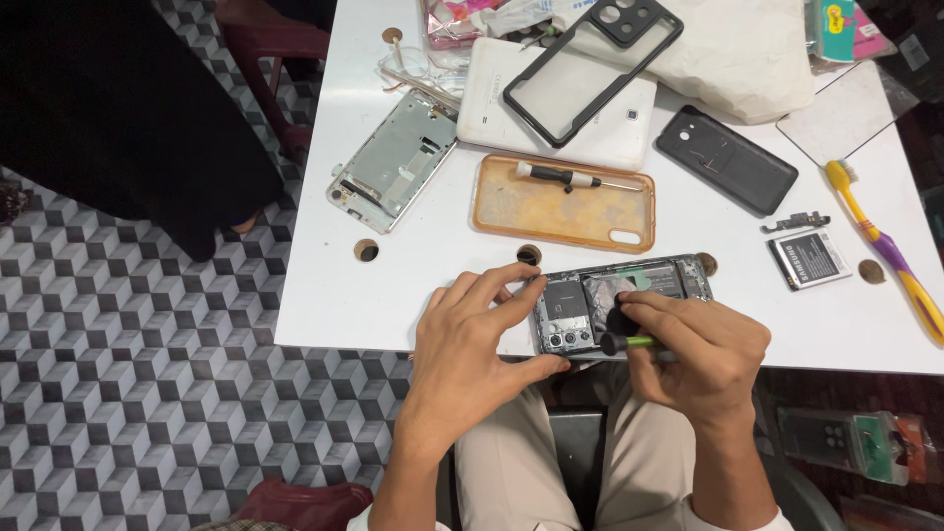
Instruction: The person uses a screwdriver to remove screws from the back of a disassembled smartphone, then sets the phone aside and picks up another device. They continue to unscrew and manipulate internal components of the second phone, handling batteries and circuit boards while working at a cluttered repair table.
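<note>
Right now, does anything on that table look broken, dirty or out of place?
Yes. The phone under both hands lies open with its back off and insides bare. A second stripped phone frame lies askew near the left edge. The orange case looks stained and yellowed, with a small screwdriver in it. A toothbrush lies at the right.

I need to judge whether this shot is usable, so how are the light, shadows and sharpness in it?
Head view: even, bright light on the white table, with mild glare near the top; soft shadows under the left hand and right hand; opened phone and small screwdriver reasonably sharp; slight wide-angle bending at the edges; dark corners lose detail.
</note>
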